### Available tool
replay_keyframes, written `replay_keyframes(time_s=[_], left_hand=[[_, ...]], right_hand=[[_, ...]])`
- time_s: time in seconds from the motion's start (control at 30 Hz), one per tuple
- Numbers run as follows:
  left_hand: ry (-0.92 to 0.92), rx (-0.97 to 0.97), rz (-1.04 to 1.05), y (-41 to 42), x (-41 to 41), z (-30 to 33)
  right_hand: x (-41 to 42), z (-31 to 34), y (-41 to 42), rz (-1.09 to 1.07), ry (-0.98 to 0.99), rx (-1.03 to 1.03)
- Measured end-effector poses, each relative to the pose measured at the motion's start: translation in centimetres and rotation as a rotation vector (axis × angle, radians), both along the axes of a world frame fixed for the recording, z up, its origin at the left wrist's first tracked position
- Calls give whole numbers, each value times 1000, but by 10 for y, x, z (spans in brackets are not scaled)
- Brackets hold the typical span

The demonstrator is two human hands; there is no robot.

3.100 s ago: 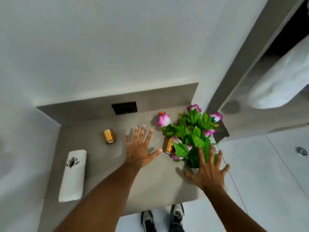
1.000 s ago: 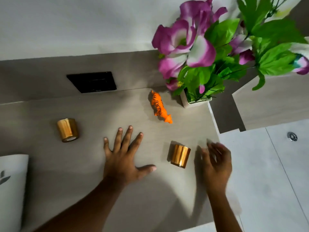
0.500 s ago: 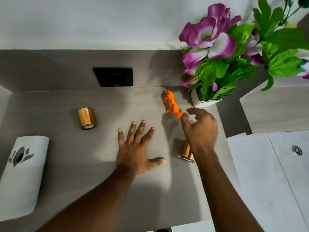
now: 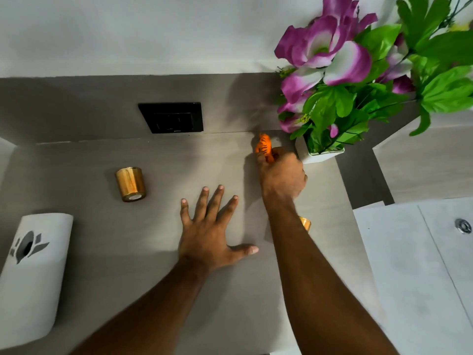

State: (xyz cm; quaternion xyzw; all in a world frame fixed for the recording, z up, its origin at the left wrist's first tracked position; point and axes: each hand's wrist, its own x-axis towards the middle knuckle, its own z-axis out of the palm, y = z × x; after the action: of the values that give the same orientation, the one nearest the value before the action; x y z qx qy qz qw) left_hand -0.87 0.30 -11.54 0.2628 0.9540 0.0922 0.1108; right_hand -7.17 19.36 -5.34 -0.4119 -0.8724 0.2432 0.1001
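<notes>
Nothing legible; the white roll (image 4: 33, 290) shows only a grey emblem (image 4: 25, 245).

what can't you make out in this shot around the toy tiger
Head view only.
- toy tiger: near end hidden by the right hand pinching it; lifted or not, unclear.
- second gold cup: mostly behind the right forearm.
- flowers: cut off by top and right edges.
- white roll: cut off by left edge.
- wall plate: markings too small to read.
</notes>
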Motion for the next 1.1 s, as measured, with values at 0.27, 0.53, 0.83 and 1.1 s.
replay_keyframes(time_s=[0.27,0.53,0.83,1.1], left_hand=[[60,53,5,-1,3,1],[79,61,10,0,4,0],[347,827,529,-53,33,-8],[24,1005,1290,-84,-66,41]], right_hand=[[136,13,0,-178,211,-66],[177,-3,-16,-176,-76,-272],[127,-28,-58,196,189,-479],[45,-35,-89,252,511,-495]])
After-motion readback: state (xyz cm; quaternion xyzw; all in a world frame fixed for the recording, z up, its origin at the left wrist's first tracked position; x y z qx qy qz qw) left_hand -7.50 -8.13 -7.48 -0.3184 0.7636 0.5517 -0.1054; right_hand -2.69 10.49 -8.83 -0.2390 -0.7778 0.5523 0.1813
